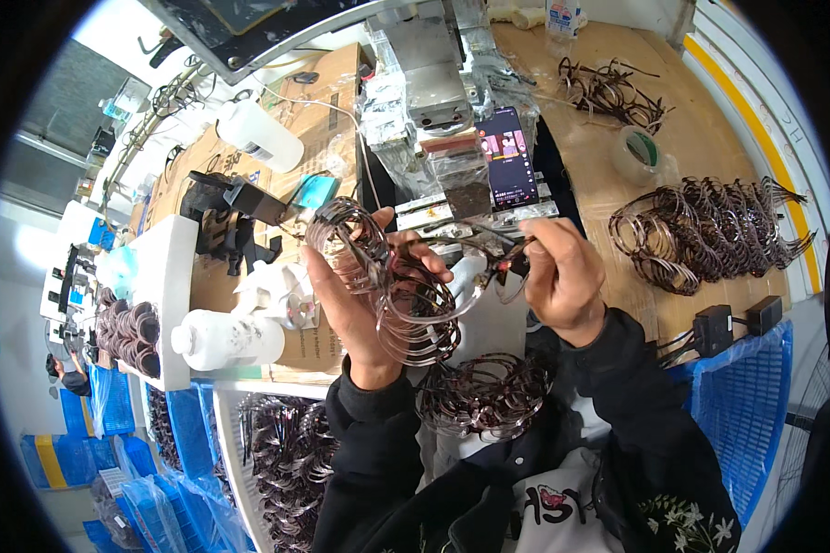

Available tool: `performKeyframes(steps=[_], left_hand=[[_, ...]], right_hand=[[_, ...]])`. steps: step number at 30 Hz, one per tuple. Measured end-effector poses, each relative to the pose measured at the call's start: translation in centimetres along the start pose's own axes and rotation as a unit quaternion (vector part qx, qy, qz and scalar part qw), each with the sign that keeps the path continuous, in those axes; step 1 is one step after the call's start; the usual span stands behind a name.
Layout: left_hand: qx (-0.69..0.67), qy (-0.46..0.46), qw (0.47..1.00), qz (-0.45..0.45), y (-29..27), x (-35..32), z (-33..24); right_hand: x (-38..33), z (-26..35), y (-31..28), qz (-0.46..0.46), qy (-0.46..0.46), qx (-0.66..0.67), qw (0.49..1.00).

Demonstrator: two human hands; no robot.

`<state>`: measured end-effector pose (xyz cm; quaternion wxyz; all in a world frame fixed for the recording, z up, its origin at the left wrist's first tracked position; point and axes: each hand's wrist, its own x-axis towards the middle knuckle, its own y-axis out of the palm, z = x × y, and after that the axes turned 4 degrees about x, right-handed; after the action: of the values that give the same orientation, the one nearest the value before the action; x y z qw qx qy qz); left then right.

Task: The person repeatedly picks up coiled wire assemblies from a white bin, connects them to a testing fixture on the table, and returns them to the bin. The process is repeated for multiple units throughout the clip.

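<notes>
My left hand (352, 318) is cupped palm up around a bundle of thin, glossy dark-brown hoops (421, 318). Several hoops spread out over its fingers. To the right, my right hand (567, 281) is closed in a pinch on the dark end of a thin brown hoop (480, 241) that reaches across from the bundle. Something small and red shows at its fingertips, too small to name. Below both hands, a loose pile of similar hoops (484, 396) rests near my lap.
A metal machine (433, 83) stands straight ahead, with a lit phone (510, 161) propped against it. On the right lie stacked hoops (710, 230) and a tape roll (638, 152). White bottles (231, 339) and a black device (249, 198) stand left.
</notes>
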<state>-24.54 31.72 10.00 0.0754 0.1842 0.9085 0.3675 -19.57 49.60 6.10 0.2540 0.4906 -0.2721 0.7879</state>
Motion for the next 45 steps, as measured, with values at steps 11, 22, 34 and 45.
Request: performKeyframes(steps=[11,22,34,45], left_hand=[[0.181,0.213,0.96,0.013,1.5,-2.1,0.3],[0.251,0.241,0.924,-0.16,-0.7,-16.6,-2.6],[0.428,0.056,0.7,-0.57,-25.6,-24.2,-17.2],[0.418,-0.022,0.705,-0.572,-31.1,-25.9,-17.5]], right_hand=[[-0.1,5.8,-0.1,0.116,0.004,-0.031,0.993],[-2.4,10.7,-4.6,0.344,-0.001,0.126,0.93],[-7.6,6.0,-8.7,0.259,0.324,0.014,0.91],[-9.4,6.1,-9.4,0.271,0.355,-0.042,0.894]])
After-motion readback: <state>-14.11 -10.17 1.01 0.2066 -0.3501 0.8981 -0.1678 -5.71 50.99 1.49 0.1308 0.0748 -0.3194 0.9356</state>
